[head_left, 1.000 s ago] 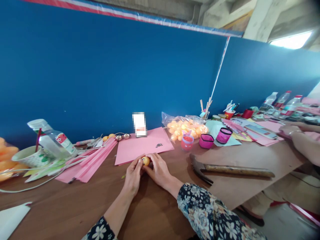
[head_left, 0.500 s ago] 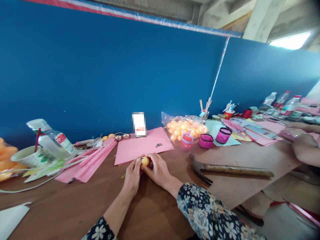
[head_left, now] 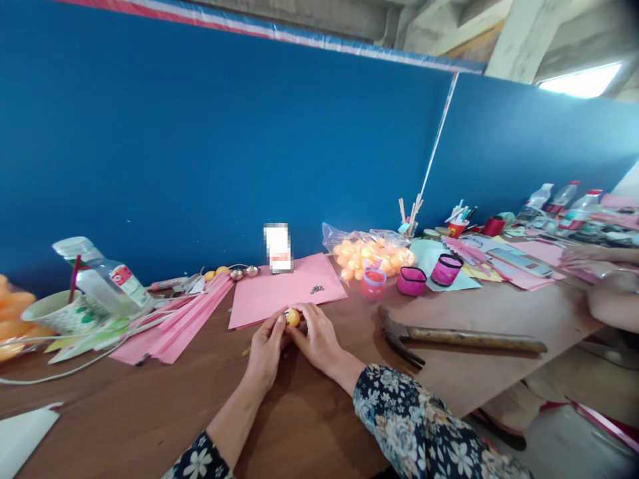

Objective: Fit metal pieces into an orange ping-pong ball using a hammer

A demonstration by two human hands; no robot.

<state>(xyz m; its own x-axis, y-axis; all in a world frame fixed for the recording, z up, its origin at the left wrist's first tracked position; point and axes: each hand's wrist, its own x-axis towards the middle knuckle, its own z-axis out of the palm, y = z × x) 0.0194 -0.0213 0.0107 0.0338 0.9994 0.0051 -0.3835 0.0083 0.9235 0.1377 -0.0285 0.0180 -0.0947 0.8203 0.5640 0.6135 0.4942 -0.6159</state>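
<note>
A small yellow-orange ball [head_left: 293, 317] with dark marks at its left edge is held between my two hands, just above the table's near side. My left hand [head_left: 266, 349] pinches it from the left with thumb and fingertips. From the right, the thumb and fingers of my right hand [head_left: 319, 338] close round it. Beyond my hands lies a pink sheet stack [head_left: 279, 293], bearing a little heap of small dark metal pieces [head_left: 317, 290]. The undersides of the fingers are hidden.
A claw hammer [head_left: 464, 338] lies to the right. Behind it stand a clear bag of orange balls [head_left: 372, 253] and pink fabric cups [head_left: 412, 281]. At left are pink strips [head_left: 184, 319], a tilted plastic bottle [head_left: 107, 283] and a paper cup [head_left: 60, 316]. Another person's arm [head_left: 616, 296] rests at far right.
The yellow-orange ball has turned a little between my fingers and shifted slightly right and up. My hands stay in nearly the same place. The other person's hand at far right has moved slightly.
</note>
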